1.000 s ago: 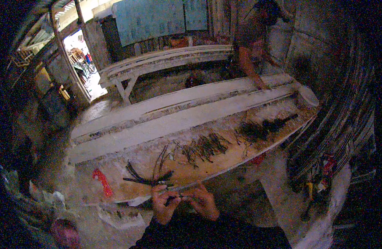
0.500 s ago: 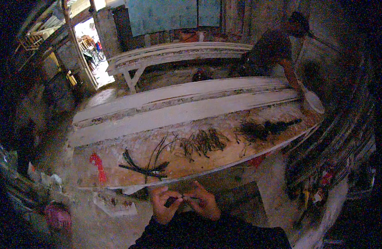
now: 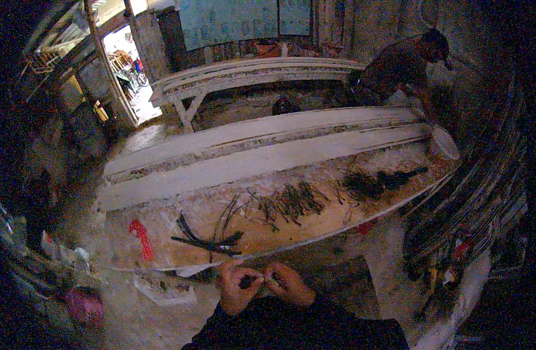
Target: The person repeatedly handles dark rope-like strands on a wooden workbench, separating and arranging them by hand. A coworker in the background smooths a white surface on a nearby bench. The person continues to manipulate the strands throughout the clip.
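Observation:
Just off the near edge of a long wooden table (image 3: 180,251), my left hand (image 3: 237,287) and my right hand (image 3: 290,286) meet with fingertips pinched together. Whatever they pinch is too small and dim to make out. On the table nearest my hands lie thick black strips (image 3: 212,242), crossing one another. To their right is a row of thin dark strands in small bundles (image 3: 294,203). Farther right spreads a dark tangled heap of fibres (image 3: 375,182). A bright red bundle (image 3: 142,240) rests at the table's left end.
Two pale long boards (image 3: 250,160) run along the table's far half. A round pale disc (image 3: 444,143) sits at its right end. Behind stands another long bench (image 3: 189,96), with a stooping person (image 3: 396,67) beside it. Long dark rods (image 3: 454,198) are piled at right.
The person across the table has drawn an arm back from the round disc and shifted right. My hands stay pinched together, slightly farther right, with the fingers a little repositioned.

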Demonstrator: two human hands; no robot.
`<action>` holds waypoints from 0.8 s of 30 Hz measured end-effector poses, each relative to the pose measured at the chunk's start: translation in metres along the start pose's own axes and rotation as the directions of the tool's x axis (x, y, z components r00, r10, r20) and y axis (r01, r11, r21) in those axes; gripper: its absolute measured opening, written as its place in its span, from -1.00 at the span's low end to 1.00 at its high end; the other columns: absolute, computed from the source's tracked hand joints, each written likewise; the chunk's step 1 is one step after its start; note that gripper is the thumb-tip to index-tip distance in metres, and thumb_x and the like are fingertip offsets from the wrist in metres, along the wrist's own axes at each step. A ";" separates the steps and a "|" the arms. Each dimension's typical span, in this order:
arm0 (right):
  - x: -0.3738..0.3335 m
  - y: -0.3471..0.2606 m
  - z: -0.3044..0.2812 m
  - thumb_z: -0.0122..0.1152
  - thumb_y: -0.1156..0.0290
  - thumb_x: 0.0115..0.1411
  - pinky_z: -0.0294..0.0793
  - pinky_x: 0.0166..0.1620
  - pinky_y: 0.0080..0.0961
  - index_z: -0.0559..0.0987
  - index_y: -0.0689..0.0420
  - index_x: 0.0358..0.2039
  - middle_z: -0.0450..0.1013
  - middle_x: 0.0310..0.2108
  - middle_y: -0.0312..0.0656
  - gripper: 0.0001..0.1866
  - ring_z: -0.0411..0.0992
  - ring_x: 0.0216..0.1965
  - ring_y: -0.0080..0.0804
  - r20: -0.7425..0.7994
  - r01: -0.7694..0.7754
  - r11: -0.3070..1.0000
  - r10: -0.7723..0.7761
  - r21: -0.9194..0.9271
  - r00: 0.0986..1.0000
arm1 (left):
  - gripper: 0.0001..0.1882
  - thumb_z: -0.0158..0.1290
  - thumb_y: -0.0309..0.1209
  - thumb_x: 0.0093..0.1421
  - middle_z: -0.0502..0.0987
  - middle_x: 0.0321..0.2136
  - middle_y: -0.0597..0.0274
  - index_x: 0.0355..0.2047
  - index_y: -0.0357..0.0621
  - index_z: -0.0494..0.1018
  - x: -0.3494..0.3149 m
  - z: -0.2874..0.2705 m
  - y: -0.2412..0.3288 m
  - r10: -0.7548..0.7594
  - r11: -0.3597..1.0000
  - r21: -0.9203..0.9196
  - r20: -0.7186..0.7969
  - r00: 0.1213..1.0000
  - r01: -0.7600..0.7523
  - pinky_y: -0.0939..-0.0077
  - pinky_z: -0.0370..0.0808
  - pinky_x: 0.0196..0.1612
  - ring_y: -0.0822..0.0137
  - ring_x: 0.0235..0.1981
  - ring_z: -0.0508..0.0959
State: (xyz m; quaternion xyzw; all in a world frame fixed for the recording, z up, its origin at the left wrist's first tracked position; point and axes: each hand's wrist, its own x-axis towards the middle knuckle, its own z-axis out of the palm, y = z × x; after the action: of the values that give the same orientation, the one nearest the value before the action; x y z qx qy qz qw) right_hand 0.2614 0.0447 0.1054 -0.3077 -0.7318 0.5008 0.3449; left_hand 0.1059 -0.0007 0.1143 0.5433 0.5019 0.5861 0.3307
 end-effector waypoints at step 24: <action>0.037 -0.017 0.034 0.12 0.44 0.06 0.33 -0.26 -0.63 0.46 0.18 -0.49 0.41 -0.47 -0.31 -0.91 0.34 -0.39 -0.58 -0.143 -0.218 0.815 0.342 0.537 0.929 | -0.85 0.07 -0.59 -0.08 0.47 -0.46 0.17 -0.44 -0.12 0.49 0.047 -0.042 0.013 0.061 0.955 0.280 0.144 0.988 -0.100 0.45 0.41 -0.30 0.22 -0.39 0.47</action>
State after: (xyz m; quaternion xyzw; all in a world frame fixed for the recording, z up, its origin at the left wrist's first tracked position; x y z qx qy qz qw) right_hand 0.2111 0.0516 0.1199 -0.3663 -0.4728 0.6829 0.4195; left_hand 0.0579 0.0299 0.1454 0.6434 0.5356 0.4826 0.2573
